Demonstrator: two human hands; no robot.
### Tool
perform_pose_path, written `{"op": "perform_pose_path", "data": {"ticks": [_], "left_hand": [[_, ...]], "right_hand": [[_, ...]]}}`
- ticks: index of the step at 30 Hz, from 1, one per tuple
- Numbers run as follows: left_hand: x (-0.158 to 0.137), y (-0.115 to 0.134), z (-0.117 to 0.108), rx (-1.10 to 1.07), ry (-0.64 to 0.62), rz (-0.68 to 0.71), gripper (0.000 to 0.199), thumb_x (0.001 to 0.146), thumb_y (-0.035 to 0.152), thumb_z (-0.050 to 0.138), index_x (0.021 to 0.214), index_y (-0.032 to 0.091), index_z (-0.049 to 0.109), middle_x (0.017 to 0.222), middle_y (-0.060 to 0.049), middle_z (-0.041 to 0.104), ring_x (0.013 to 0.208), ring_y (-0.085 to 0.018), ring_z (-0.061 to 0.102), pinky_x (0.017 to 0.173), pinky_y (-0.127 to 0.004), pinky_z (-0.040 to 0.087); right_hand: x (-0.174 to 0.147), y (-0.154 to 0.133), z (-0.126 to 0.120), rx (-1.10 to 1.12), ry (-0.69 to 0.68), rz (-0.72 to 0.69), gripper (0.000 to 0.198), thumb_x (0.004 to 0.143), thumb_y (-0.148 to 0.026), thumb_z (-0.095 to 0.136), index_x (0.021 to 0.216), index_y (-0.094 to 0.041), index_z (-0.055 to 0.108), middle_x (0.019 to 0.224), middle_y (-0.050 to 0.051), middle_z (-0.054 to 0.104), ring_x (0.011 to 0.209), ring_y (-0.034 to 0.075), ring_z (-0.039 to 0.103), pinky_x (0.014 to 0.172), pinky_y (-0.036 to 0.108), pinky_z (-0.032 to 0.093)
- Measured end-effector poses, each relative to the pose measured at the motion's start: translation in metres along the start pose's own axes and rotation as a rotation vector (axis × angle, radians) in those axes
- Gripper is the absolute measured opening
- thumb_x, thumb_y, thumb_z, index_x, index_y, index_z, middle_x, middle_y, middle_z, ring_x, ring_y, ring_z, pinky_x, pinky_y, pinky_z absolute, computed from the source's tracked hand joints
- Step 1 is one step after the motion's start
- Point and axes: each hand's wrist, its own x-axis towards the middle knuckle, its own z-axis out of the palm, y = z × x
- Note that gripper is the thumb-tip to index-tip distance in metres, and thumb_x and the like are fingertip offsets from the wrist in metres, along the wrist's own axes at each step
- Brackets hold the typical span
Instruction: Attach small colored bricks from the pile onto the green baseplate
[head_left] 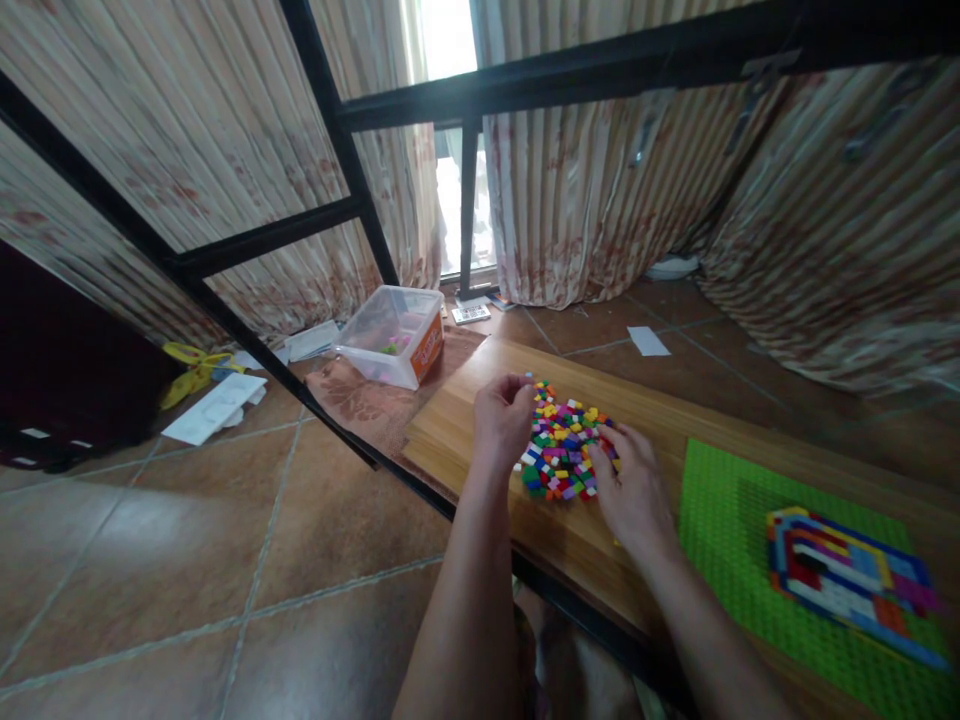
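Note:
A loose pile of small toy building bricks (562, 445) in many colours lies on the wooden board. My left hand (502, 415) is at the pile's left edge, thumb and fingers pinched together; what is between them, if anything, is too small to make out. At the right side of the pile is my right hand (634, 485), thumb and fingers apart, fingertips touching the bricks. To the right of it lies a green baseplate (712, 520) bearing a multicoloured brick build (847, 570) with a blue outline.
The wooden board (450, 415) rests within a black metal frame (360, 200). A clear plastic bin (386, 335) with some bricks inside stands on a reddish mat (352, 400). Papers (214, 408) and a yellow object (191, 370) are on the tiled floor. Striped curtains (585, 200) hang behind.

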Motion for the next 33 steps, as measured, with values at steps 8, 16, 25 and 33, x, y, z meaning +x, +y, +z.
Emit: {"op": "perform_pose_path", "data": {"ticks": [8,16,25,33], "left_hand": [[0.0,0.001,-0.002,0.009,0.026,0.009,0.012,0.07,0.016,0.06,0.078,0.013,0.069,0.067,0.0,0.064,0.061,-0.009,0.056,0.06,-0.02,0.044],[-0.003,0.004,-0.002,-0.019,0.01,-0.015,0.01,0.071,0.017,0.059,0.076,0.013,0.067,0.065,0.002,0.062,0.058,-0.008,0.055,0.058,-0.019,0.043],[-0.002,0.003,-0.003,-0.012,0.01,-0.025,0.01,0.071,0.017,0.06,0.077,0.013,0.067,0.066,0.001,0.062,0.059,-0.009,0.055,0.059,-0.02,0.044],[-0.003,0.002,-0.003,-0.012,0.0,-0.016,0.01,0.071,0.017,0.06,0.076,0.013,0.068,0.065,0.001,0.062,0.058,-0.008,0.054,0.057,-0.019,0.042]], "right_hand": [[-0.003,0.0,-0.005,-0.218,-0.113,-0.084,0.034,0.089,-0.033,0.047,0.109,-0.021,0.072,0.134,0.014,0.052,0.125,0.032,0.044,0.104,0.053,0.039],[0.007,-0.002,0.0,-0.224,-0.137,-0.085,0.026,0.085,-0.036,0.056,0.1,-0.024,0.072,0.133,0.012,0.053,0.125,0.033,0.044,0.1,0.052,0.041],[0.012,0.004,-0.005,-0.209,-0.177,-0.055,0.022,0.086,-0.036,0.056,0.085,-0.02,0.072,0.13,0.015,0.055,0.126,0.031,0.045,0.105,0.05,0.038],[0.008,0.009,-0.005,-0.213,-0.134,-0.103,0.026,0.088,-0.034,0.053,0.092,-0.019,0.074,0.131,0.015,0.054,0.127,0.032,0.043,0.105,0.052,0.039]]}}
